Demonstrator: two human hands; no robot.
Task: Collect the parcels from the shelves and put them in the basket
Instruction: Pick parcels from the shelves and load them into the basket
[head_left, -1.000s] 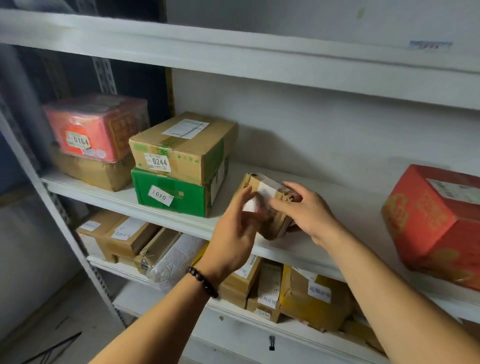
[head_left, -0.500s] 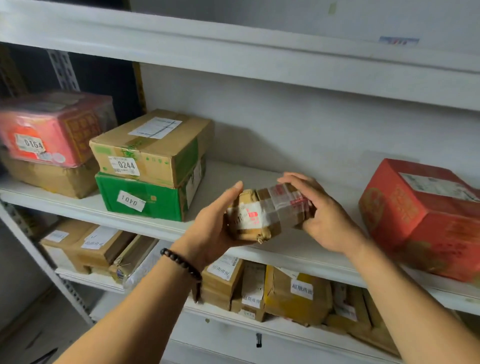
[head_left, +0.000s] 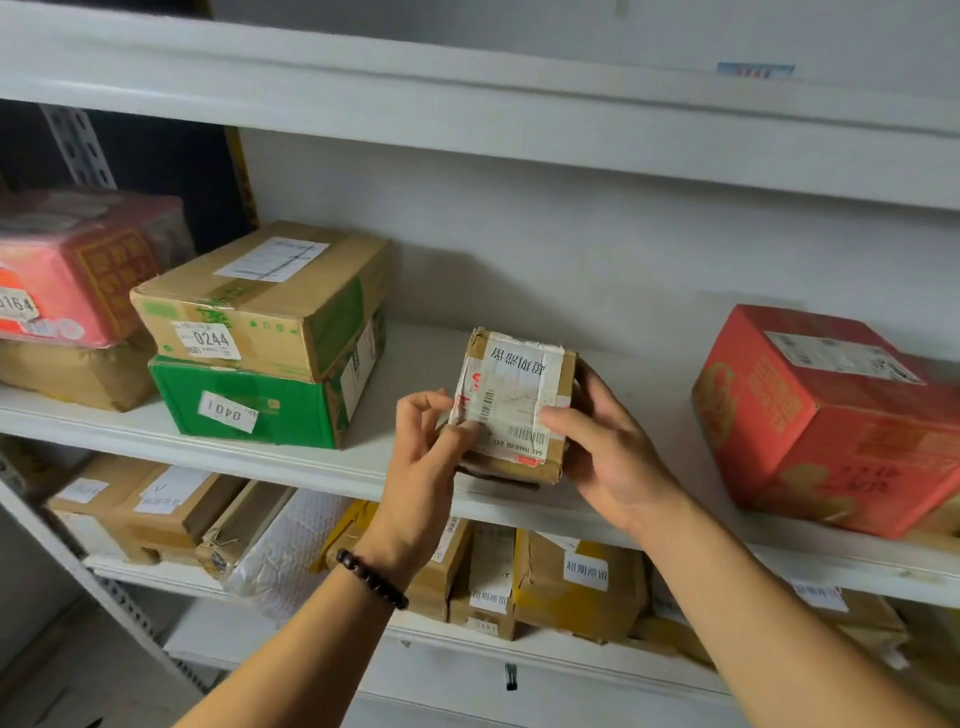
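Observation:
A small brown cardboard parcel (head_left: 511, 400) with a white barcode label facing me is held just above the middle shelf (head_left: 363, 467). My left hand (head_left: 423, 457) grips its left edge with thumb and fingers. My right hand (head_left: 608, 452) holds its right side, thumb on the label and fingers behind the box. No basket is in view.
On the same shelf stand a brown box marked 0244 (head_left: 265, 296) on a green box (head_left: 249, 405), a pink box (head_left: 78, 270) at far left and a red box (head_left: 831, 415) at right. The lower shelf (head_left: 571, 660) holds several brown parcels.
Both hands have turned the small parcel so its labelled face now points at me. The view has shifted a little to the left.

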